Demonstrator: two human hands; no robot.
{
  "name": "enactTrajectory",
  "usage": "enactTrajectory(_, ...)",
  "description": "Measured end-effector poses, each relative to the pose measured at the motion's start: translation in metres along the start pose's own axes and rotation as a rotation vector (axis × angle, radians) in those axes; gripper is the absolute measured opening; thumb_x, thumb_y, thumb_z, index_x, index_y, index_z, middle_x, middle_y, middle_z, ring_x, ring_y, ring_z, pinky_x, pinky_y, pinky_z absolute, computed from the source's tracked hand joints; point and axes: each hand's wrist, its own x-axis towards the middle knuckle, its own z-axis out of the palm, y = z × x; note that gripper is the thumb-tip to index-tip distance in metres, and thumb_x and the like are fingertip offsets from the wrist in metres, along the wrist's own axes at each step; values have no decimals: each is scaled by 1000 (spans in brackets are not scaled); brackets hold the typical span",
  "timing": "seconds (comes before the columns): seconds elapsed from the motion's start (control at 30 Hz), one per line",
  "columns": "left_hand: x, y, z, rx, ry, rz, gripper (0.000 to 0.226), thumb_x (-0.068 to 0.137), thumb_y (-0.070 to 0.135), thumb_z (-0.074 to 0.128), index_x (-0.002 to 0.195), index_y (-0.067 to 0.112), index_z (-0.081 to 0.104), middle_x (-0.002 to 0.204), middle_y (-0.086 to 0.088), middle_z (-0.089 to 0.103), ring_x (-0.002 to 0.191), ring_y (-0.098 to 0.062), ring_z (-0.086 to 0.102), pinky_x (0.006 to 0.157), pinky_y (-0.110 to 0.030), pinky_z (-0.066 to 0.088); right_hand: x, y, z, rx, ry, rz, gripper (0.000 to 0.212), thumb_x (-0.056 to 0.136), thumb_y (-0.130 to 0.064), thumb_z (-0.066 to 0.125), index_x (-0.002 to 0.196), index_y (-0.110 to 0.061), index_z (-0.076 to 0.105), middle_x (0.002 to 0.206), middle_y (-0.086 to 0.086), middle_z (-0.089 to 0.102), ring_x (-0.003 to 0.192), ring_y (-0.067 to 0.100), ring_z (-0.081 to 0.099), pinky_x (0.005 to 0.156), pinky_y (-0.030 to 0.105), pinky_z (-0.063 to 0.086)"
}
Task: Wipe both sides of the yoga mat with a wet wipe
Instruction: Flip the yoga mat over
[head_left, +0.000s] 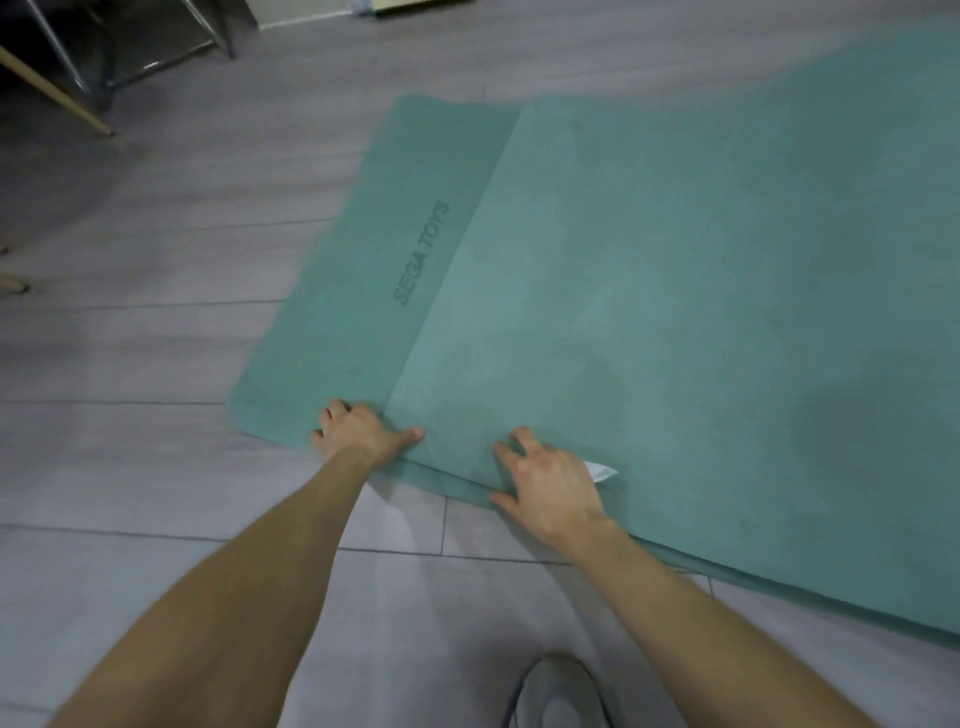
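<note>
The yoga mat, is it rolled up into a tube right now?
No, the yoga mat lies flat on the floor, folded over itself, with both hands at its near edge.
</note>
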Motion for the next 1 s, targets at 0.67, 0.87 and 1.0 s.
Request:
enactTrajectory(0.67,-46,20,29,-286,93,380,31,84,58,75,87,28,68,105,-6,66,108,-31,63,96,-41,53,-1,-16,18,-138,172,31,53,83,-64,68,114,-20,65,100,6,59,61,31,67,49,35,40)
enactTrajectory(0.87,35,-85,4,-295,249,55,61,98,47,61,150,18,51,161,-14,39,148,-36,37,121,-47,34,58,-48,31,-189,190,-11,31,68,-32,87,78,-10,68,84,11,60,44,30,57,42,31,29)
enactTrajectory(1.0,75,-123,-4,-336,164,-55,78,104,45,55,165,10,22,171,-19,24,155,-40,27,125,-50,27,64,-45,39,-240,215,-58,31,58,-17,91,70,-11,63,74,11,56,43,27,54,43,30,27)
